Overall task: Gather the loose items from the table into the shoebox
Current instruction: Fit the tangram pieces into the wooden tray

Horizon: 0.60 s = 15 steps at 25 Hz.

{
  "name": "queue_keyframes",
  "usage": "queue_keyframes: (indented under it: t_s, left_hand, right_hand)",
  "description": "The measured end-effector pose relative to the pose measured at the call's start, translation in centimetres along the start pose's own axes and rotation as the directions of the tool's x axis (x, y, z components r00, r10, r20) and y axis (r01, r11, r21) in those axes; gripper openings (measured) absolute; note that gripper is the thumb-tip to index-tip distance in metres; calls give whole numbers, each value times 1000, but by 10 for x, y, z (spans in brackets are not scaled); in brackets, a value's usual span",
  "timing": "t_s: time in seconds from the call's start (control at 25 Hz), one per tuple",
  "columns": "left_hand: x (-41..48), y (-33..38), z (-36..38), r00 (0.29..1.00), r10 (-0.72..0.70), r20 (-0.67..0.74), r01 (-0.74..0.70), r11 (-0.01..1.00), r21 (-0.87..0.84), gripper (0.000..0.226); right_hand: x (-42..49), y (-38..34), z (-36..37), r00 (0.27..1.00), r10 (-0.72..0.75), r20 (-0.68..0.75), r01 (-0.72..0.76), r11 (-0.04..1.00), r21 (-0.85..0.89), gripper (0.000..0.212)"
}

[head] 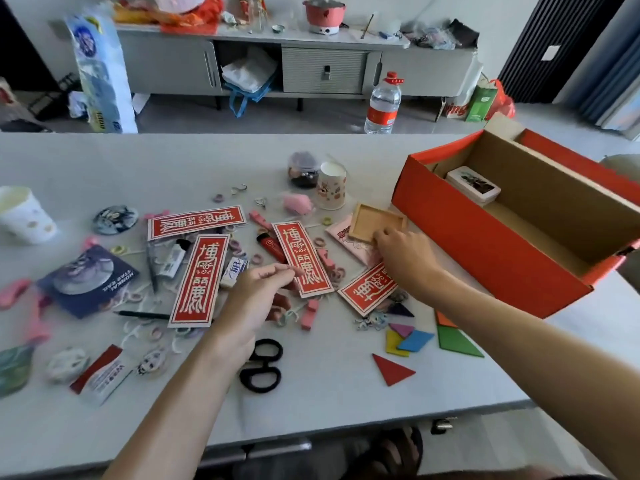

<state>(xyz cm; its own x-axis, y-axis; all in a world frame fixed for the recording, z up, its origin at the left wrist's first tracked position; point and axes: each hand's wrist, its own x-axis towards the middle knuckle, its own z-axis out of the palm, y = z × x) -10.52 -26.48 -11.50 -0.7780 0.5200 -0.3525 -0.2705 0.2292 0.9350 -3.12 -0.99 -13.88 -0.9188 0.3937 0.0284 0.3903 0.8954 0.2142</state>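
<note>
The open orange shoebox [485, 244] stands at the table's right, with a white card box [472, 185] inside it. My right hand [405, 258] grips the near edge of a shallow wooden tray [375, 221] that lies just left of the shoebox. My left hand [256, 296] hovers with relaxed fingers, holding nothing, its fingertips at the left edge of a red paper card [303, 258]. Several more red cards [199, 282], a red lighter [273, 247], black scissors [261, 365] and coloured tangram pieces [412, 341] lie loose around my hands.
A patterned paper cup [331, 185] and a small dark jar [303, 169] stand behind the clutter. Another cup [22, 214] sits at the far left, near a dark booklet [86, 280], a badge [114, 220], hair ties and pink clips. A water bottle [382, 103] stands beyond the table.
</note>
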Motion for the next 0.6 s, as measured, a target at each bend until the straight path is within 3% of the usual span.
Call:
queue_keyframes:
  t_s: [0.16,0.32,0.44,0.6]
  left_hand:
    - [2,-6,11,999,-9,45,13,996,-94,15]
    - [-2,-2,24,991,-14,134,43,975,-217,23]
    - [-4,-1,37,977,-28,213,95,945,-314,30]
    - [-3,-9,57,999,4,49,11,954,-298,20]
  right_hand:
    - [1,-3,-7,1000,10,12,-11,998,64,19]
    - [-26,-11,-35,976,78,-204,-20,962,271,19]
    - [-73,-46,-52,934,58,-353,142,846,513,20]
    - [-112,-73,-49,934,38,-355,243,662,709,19]
